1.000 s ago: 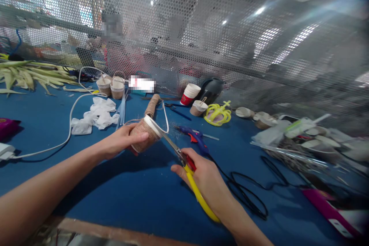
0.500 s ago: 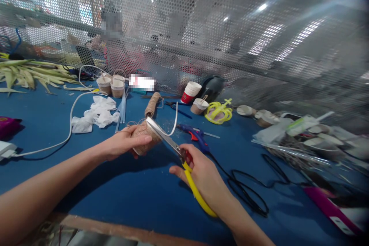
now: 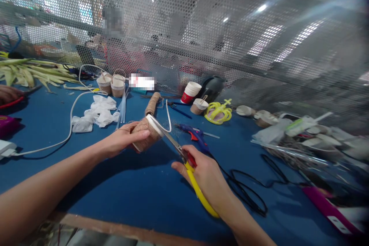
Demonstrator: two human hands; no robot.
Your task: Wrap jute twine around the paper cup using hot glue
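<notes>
Jute twine covers the twine-wrapped cup (image 3: 145, 133) that my left hand (image 3: 122, 141) holds on its side just above the blue table (image 3: 138, 196). My fingers and thumb are curled close round its body, and its white rim faces to the right. A thin white strip (image 3: 168, 117) loops up from that rim.

My right hand (image 3: 206, 178) is closed round the yellow handles of the scissors (image 3: 176, 147), fingers through them and tight. The blades point up and to the left, and their tips touch the cup's rim, right where the strip joins it. I cannot tell how far apart the blades stand.

Just behind the cup lies a spool of twine (image 3: 152, 103). A blue glue gun (image 3: 196, 137) rests near the scissors on the far side, and its black cable (image 3: 249, 198) curls over the table to the right of my wrist. Farther back stand a stack of paper cups (image 3: 190, 92) and a yellow crown (image 3: 218, 112). To the left lie crumpled white plastic (image 3: 96, 114), two small cup baskets (image 3: 112, 85) and green leaves (image 3: 29, 72). A perforated metal screen (image 3: 201, 38) closes off the back of the table.
</notes>
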